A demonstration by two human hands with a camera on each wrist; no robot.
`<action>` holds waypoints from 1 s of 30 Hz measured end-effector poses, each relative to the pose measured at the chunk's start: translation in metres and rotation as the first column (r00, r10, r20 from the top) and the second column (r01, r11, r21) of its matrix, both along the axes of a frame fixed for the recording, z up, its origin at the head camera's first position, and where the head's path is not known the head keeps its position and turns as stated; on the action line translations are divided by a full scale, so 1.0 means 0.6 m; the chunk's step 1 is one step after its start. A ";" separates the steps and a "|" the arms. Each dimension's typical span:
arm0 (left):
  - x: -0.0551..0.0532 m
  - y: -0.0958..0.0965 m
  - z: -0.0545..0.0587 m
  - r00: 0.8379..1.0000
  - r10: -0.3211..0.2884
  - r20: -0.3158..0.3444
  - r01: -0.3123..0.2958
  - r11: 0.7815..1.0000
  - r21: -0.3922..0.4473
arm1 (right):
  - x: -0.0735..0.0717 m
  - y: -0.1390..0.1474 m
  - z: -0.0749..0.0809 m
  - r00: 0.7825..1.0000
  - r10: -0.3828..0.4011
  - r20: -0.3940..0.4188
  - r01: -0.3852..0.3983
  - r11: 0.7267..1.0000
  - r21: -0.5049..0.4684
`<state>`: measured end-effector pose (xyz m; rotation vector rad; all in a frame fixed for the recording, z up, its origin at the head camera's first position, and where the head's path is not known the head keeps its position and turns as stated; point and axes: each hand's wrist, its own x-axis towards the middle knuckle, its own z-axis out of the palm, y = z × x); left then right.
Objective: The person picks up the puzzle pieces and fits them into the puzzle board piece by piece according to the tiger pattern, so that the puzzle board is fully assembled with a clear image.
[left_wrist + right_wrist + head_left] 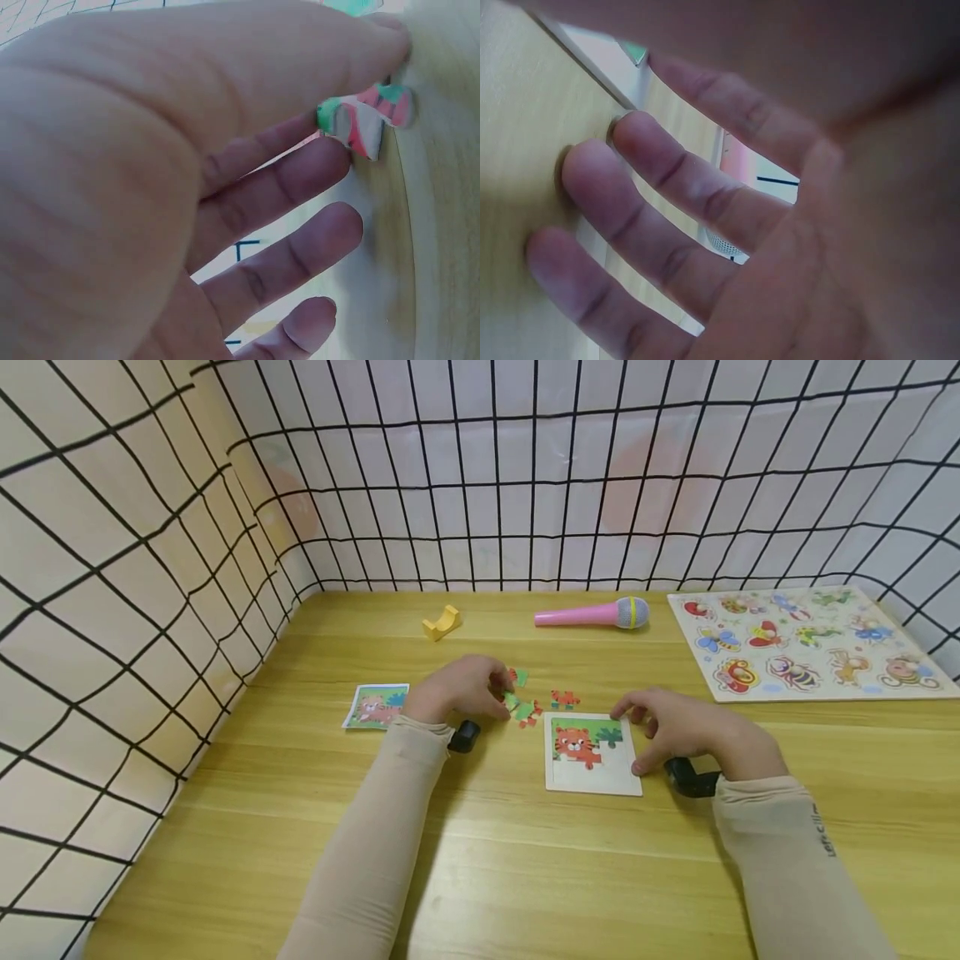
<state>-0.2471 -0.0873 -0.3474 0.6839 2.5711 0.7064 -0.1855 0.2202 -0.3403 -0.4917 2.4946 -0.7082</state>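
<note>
In the head view my left hand (471,687) is over loose jigsaw pieces (527,710) in green and red, thumb and index finger apart around them. The left wrist view shows pieces (366,120) by the fingertips; whether the thumb touches one is hidden. My right hand (686,731) rests at the right side of a square puzzle board (618,777), thumb and index finger spread along its edge. A tiger picture (576,745) is partly assembled in the board, with white base showing at lower right. Another red piece (565,698) lies just above the board.
A small picture card (378,706) lies left of my left hand. Farther back are a yellow curved block (442,623) and a pink toy microphone (581,615). An insect picture board (810,643) lies at right. Black netting (495,489) borders the wooden table.
</note>
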 end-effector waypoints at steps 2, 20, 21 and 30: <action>-0.001 0.001 0.002 1.000 0.002 -0.012 -0.002 1.000 0.003 | 0.000 -0.001 0.002 1.000 -0.003 0.004 0.003 1.000 0.001; -0.002 0.006 0.002 0.998 -0.056 -0.043 0.055 0.998 -0.002 | 0.000 -0.003 0.001 1.000 -0.004 0.016 0.004 1.000 0.019; -0.002 0.008 0.000 0.997 -0.062 -0.038 0.063 0.998 0.006 | 0.000 -0.003 0.001 1.000 -0.006 0.019 0.006 1.000 0.018; 0.002 0.025 -0.008 0.994 -0.109 -0.032 0.110 0.994 0.026 | 0.000 -0.002 0.001 1.000 -0.009 0.026 0.008 1.000 0.011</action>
